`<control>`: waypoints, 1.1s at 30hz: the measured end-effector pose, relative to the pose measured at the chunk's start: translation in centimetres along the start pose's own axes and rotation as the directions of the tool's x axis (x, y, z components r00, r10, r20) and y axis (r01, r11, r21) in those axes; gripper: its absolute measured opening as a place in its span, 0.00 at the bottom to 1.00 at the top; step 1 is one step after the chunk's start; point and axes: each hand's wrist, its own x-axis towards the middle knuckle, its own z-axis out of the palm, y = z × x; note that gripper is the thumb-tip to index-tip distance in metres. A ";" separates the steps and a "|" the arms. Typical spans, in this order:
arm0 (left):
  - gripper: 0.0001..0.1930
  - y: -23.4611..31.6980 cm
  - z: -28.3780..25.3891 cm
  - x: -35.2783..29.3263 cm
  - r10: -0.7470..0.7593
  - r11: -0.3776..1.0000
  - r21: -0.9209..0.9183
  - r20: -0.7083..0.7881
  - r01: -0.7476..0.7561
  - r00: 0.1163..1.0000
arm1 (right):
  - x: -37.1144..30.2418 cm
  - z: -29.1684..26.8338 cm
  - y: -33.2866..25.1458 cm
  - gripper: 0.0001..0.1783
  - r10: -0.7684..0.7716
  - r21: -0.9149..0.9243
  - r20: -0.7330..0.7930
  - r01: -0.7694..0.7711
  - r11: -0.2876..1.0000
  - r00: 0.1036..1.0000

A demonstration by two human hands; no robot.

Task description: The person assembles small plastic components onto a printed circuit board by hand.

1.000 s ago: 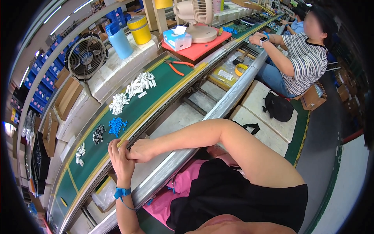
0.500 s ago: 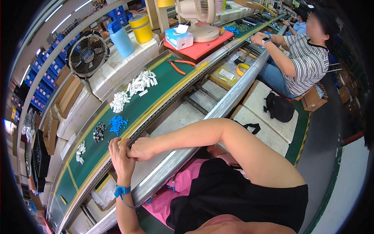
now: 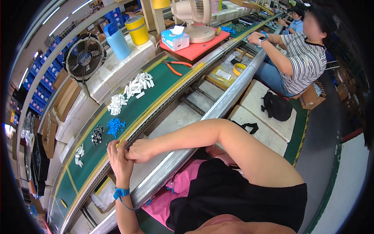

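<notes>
My left hand point(image 3: 119, 159), with a blue strap point(image 3: 121, 193) on its wrist, is closed at the near edge of the green belt point(image 3: 90, 155). My right hand point(image 3: 140, 151) meets it from the right, fingers curled in and touching the left. Whatever they pinch between them is hidden or too small to name. Just beyond the fingers lies a pile of small blue parts point(image 3: 115, 127). Beside it are small black parts point(image 3: 97, 134) and, further left, a few white pieces point(image 3: 79, 155). Larger piles of white pieces point(image 3: 117, 103) lie farther up the belt.
Orange-handled pliers point(image 3: 175, 67) rest up the belt, near a red board point(image 3: 218, 39) bearing a fan and tissue box point(image 3: 175, 39). A metal rail point(image 3: 218, 107) runs in front of me. A co-worker in a striped shirt point(image 3: 304, 58) sits to the right.
The whole view has shifted slightly, moving the scene a little to the left. My hands stay together in nearly the same pose by the belt's edge.
</notes>
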 end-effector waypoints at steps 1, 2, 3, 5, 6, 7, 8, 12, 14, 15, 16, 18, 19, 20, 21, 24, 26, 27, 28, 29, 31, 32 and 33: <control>0.23 0.0 0.1 0.0 -0.004 1.000 -0.004 0.002 0.004 1.000 | -0.1 0.0 0.1 0.09 0.003 0.000 0.000 -0.003 1.000 1.000; 0.23 0.0 0.0 0.0 -0.006 1.000 -0.001 0.001 0.006 1.000 | 0.0 0.0 0.0 0.09 0.001 -0.003 0.003 -0.001 1.000 1.000; 0.23 0.0 -0.2 0.0 -0.003 1.000 -0.003 0.002 0.003 1.000 | 0.1 -0.1 -0.2 0.09 -0.001 -0.005 0.007 0.001 1.000 1.000; 0.22 0.0 -0.2 0.0 0.000 1.000 -0.008 0.002 0.000 1.000 | 0.1 0.0 -0.2 0.09 -0.008 0.002 -0.008 0.008 1.000 1.000; 0.22 -0.1 -0.1 0.0 0.004 1.000 -0.005 0.001 -0.004 1.000 | 0.0 0.0 -0.1 0.09 -0.010 0.008 -0.023 0.010 1.000 1.000; 0.22 -0.1 0.0 0.0 0.008 1.000 -0.002 0.000 -0.008 1.000 | -0.1 0.1 0.0 0.09 -0.007 0.007 -0.022 0.007 1.000 1.000; 0.22 -0.1 0.0 0.0 0.009 1.000 -0.002 0.000 -0.009 1.000 | 0.0 0.1 0.0 0.09 -0.005 0.003 -0.019 0.005 1.000 1.000; 0.22 0.1 0.1 0.0 0.014 1.000 -0.011 -0.002 -0.014 1.000 | -0.3 0.1 0.1 0.09 0.000 0.000 -0.008 0.000 1.000 1.000; 0.22 0.2 0.2 0.1 0.015 1.000 -0.016 0.001 -0.015 1.000 | -0.4 0.0 0.2 0.09 0.003 0.000 -0.009 -0.003 1.000 1.000; 0.22 0.3 0.3 0.2 0.013 1.000 -0.014 0.001 -0.013 1.000 | -0.4 0.0 0.2 0.09 0.002 0.001 -0.008 -0.002 1.000 1.000; 0.22 0.4 0.4 0.2 0.009 1.000 -0.012 0.000 -0.009 1.000 | -0.6 -0.1 0.4 0.09 0.003 0.000 -0.007 -0.003 1.000 1.000; 0.22 0.1 0.3 0.1 0.018 1.000 0.010 -0.019 -0.018 1.000 | -0.3 0.0 0.2 0.09 -0.029 -0.001 -0.022 0.029 1.000 0.999; 0.21 -0.1 0.3 0.0 0.032 0.999 0.030 -0.037 -0.031 0.999 | -0.2 -0.1 0.3 0.09 -0.045 0.004 -0.014 0.045 0.999 0.999; 0.21 -0.3 0.1 -0.1 0.030 0.999 0.013 -0.039 -0.030 0.999 | 0.0 -0.2 0.3 0.10 -0.022 -0.024 0.019 0.022 0.999 1.000; 0.21 -0.2 -0.2 -0.1 0.015 1.000 0.009 -0.042 -0.014 0.999 | 0.4 -0.2 0.1 0.10 -0.016 -0.046 0.056 0.019 0.999 0.998; 0.21 -0.5 -1.1 0.2 -0.013 1.000 0.004 0.004 0.013 1.000 | 0.6 -0.7 0.1 0.11 0.040 -0.017 0.089 -0.039 0.999 0.995; 0.20 -0.9 -2.5 -0.3 -0.001 0.999 0.037 -0.002 0.001 1.000 | 0.5 -0.9 0.1 0.16 0.038 0.010 0.022 -0.038 0.999 0.999; 0.19 -1.4 -3.6 -0.9 -0.009 0.998 0.070 0.014 0.008 1.000 | 0.5 -0.9 0.2 0.20 0.038 0.028 -0.013 -0.038 0.999 0.999; 0.18 -2.1 -4.7 -1.8 -0.028 0.996 0.087 0.025 0.026 0.999 | 0.4 -0.5 0.3 0.24 0.022 0.048 -0.086 -0.018 0.999 0.996; 0.17 -2.8 -5.9 -2.9 -0.044 0.993 0.112 0.025 0.041 0.999 | 0.2 -1.1 0.2 0.26 0.012 0.083 -0.088 -0.005 0.997 0.996; 0.17 -4.9 -8.1 -5.8 -0.152 0.964 0.224 0.022 0.144 0.988 | 0.1 -1.0 0.4 0.26 0.001 0.107 -0.189 0.019 0.994 0.982; 0.17 -6.5 -9.2 -7.5 -0.226 0.933 0.288 0.004 0.215 0.974 | 0.1 -1.0 0.5 0.25 0.019 0.129 -0.188 0.005 0.992 0.982; 0.17 -8.1 -10.2 -9.4 -0.292 0.898 0.341 -0.014 0.279 0.956 | 0.0 -0.9 0.7 0.24 0.047 0.150 -0.187 -0.019 0.989 0.981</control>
